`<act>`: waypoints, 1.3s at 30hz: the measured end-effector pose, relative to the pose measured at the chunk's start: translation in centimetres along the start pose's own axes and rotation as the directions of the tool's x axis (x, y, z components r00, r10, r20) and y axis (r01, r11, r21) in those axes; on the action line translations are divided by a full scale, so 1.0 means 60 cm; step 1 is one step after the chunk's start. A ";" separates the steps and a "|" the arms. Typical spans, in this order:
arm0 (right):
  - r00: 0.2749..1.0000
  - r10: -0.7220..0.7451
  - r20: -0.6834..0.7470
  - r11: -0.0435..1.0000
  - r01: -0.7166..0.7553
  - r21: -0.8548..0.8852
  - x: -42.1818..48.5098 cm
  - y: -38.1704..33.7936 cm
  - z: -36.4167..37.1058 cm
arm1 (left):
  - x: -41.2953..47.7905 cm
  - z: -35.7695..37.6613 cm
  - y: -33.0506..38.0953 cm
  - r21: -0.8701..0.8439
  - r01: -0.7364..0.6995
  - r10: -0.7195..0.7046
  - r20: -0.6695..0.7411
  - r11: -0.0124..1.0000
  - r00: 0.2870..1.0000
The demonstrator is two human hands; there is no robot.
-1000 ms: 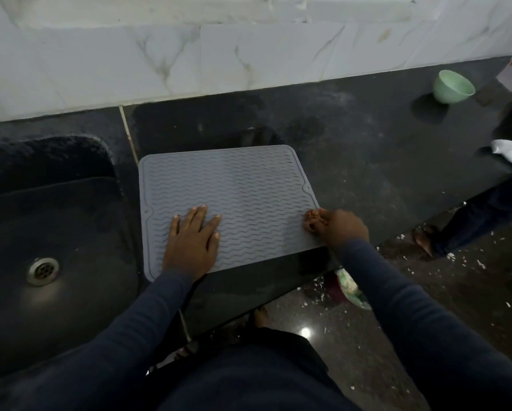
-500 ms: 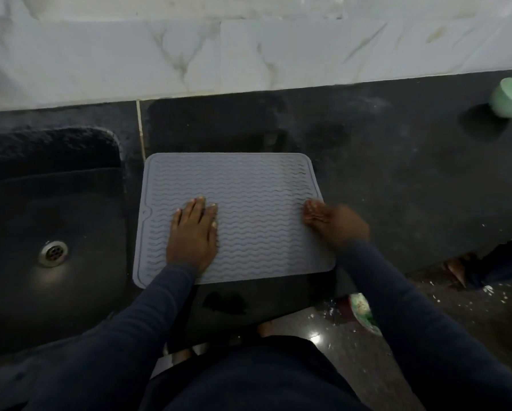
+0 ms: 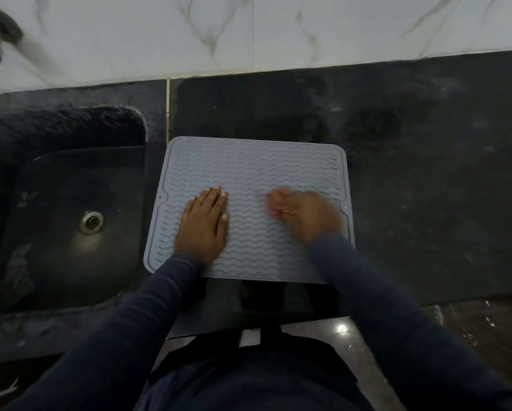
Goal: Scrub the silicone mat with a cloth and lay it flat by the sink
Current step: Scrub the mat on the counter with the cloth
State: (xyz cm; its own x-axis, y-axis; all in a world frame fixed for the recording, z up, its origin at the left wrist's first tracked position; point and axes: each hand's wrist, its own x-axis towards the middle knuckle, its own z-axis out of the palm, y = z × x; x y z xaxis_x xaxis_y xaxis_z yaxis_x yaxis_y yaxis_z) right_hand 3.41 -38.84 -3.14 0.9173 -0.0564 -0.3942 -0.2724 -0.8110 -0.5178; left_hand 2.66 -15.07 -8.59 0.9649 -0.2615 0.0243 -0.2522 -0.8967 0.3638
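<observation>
One dark speckled stone countertop (image 3: 412, 179) is seen below a white veined marble wall (image 3: 278, 31), glossy and flat. One black rectangular sink basin (image 3: 56, 179) with rounded corners is set into the counter at left, with one round metal drain (image 3: 91, 222) in its floor. One grey rectangular silicone mat (image 3: 249, 170) with rounded corners and raised wavy ridges is laid flat on the counter just beside the sink. Two hands in dark blue sleeves are placed on it. The left hand (image 3: 203, 225) is pressed palm down, fingers straight and together, nothing held. The right hand (image 3: 305, 215) is blurred on the mat's right half, fingers curled; its hold cannot be told.
</observation>
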 end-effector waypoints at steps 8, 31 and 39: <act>0.933 0.282 -0.224 0.939 -0.317 -0.138 0.007 0.039 -0.083 | 0.012 -0.021 0.006 -0.115 0.006 -0.011 -0.044 0.993 0.999; 0.987 -0.109 -0.118 0.988 0.094 -0.125 0.015 -0.170 0.092 | 0.064 -0.004 -0.016 0.005 -0.087 0.086 0.059 0.996 0.994; 0.878 0.365 -0.310 0.916 -0.398 -0.050 0.002 0.044 -0.069 | 0.064 0.000 -0.018 0.019 -0.077 0.076 0.041 0.997 0.996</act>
State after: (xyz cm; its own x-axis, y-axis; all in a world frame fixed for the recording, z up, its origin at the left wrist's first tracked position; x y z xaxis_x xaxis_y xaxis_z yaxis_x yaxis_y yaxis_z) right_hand 4.01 -43.41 -1.45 0.7960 -0.5260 -0.2996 -0.6004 -0.7494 -0.2792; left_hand 6.64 -15.10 -8.89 0.9390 -0.3437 0.0139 -0.3274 -0.8805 0.3427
